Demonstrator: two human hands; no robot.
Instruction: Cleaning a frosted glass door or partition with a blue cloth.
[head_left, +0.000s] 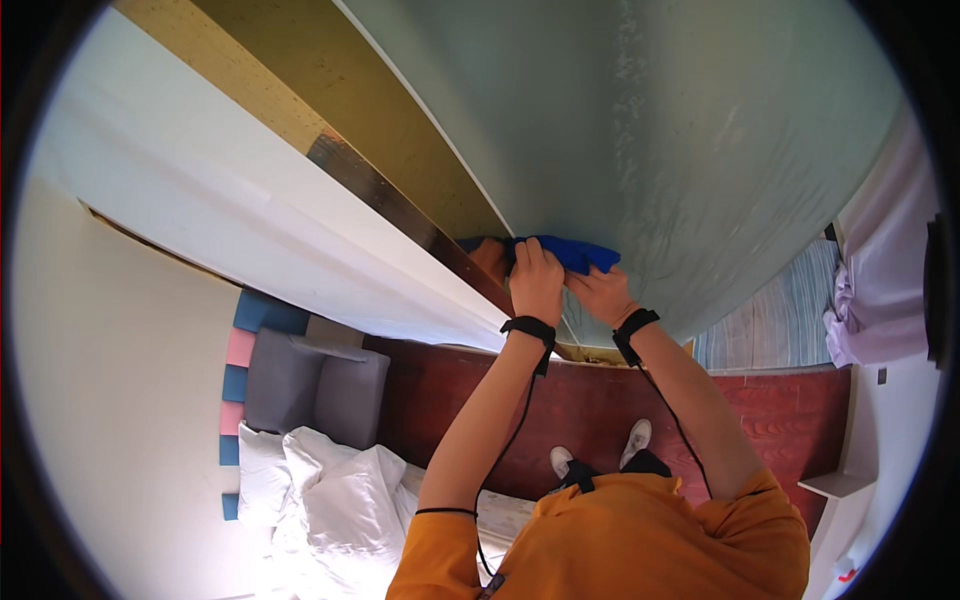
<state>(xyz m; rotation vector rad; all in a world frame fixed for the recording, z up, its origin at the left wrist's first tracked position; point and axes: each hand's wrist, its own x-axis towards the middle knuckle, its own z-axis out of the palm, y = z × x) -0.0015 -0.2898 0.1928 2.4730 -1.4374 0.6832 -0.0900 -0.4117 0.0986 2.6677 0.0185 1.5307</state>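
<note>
A bright blue cloth [575,253] is bunched against the lower edge of a large grey-green panel [740,130]. My left hand [537,278] is closed on the cloth's left part, its fingers bent over it beside the panel's pale edge strip. With its fingers pinched, my right hand [602,293] grips the cloth nearer its right end. Left of my hands, a hand-like shape and some blue show on the olive-brown surface [400,120], apparently a reflection. The cloth's underside is hidden.
A white panel [250,170] with a brown edge slants down on the left. Behind it stand a grey armchair [315,385] and a bed with white bedding [345,490]. Reddish wooden floor [450,410] lies under my feet. Striped bedding [770,310] and a lilac curtain [880,270] are at right.
</note>
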